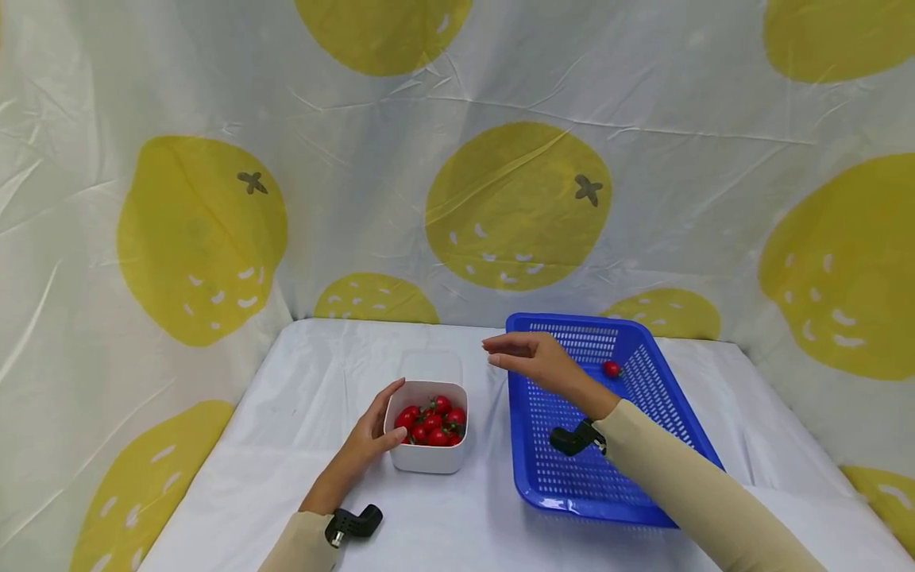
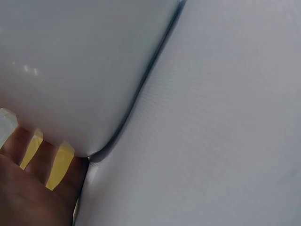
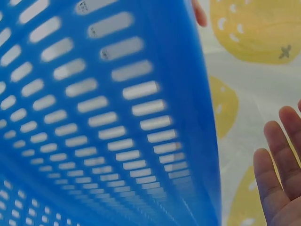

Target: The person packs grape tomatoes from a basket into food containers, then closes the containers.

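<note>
In the head view a white square container point(image 1: 429, 458) stands on the table, holding several cherry tomatoes point(image 1: 432, 423) with green stems. My left hand point(image 1: 372, 429) grips its left side, the thumb over the near rim and the fingers along the wall. The left wrist view shows those fingers point(image 2: 61, 165) against the container's smooth wall. Over the left rim of a blue perforated basket point(image 1: 525, 477) hangs my right hand point(image 1: 532, 357), holding nothing; its fingers look straight in the right wrist view. One cherry tomato point(image 1: 611, 369) lies in the basket's far right part.
A faint, clear rectangular piece point(image 1: 431, 365), perhaps a lid, lies just behind the container. White cloth point(image 1: 322, 381) covers the table. A curtain with yellow fruit prints point(image 1: 357, 199) hangs behind and at the sides. My right forearm crosses over the basket.
</note>
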The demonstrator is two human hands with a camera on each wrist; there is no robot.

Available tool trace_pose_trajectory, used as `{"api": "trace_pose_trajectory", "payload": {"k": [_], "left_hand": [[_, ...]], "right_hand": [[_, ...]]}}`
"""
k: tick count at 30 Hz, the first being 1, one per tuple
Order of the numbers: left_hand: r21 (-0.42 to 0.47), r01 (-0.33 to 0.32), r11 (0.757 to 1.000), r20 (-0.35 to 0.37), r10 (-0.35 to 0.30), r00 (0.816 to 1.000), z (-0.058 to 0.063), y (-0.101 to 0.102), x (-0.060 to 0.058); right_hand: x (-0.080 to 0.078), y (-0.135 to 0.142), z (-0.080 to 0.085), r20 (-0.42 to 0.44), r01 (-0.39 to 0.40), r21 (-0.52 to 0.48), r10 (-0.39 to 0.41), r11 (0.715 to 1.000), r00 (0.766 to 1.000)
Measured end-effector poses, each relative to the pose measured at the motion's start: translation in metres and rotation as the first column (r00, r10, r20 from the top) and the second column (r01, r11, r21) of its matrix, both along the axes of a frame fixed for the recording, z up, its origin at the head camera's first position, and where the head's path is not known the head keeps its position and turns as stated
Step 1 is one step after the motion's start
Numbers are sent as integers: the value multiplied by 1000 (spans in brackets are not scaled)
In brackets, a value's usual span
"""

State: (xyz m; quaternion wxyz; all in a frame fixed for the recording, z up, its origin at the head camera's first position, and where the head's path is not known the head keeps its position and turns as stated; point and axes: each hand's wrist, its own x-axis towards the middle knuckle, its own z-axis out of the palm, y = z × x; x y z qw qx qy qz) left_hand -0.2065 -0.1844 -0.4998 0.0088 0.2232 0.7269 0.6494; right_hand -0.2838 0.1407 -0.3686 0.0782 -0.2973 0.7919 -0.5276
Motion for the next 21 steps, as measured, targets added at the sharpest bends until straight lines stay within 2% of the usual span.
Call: {"api": "trace_pose_trajectory", "payload": {"k": [7, 14, 21], "left_hand": [[15, 13, 1000, -10, -13, 1000, 0, 2, 0], [18, 18, 1000, -28, -18, 999, 1, 2, 0], [-2, 4, 1000, -6, -4, 1000, 0, 0, 0]], "right_hand": [[-1, 24, 3, -12, 63, -1, -63, 998, 998], [-2, 50, 13, -26, 120, 18, -119, 993, 993], [-1, 71, 16, -19, 187, 23, -187, 982, 982]]}}
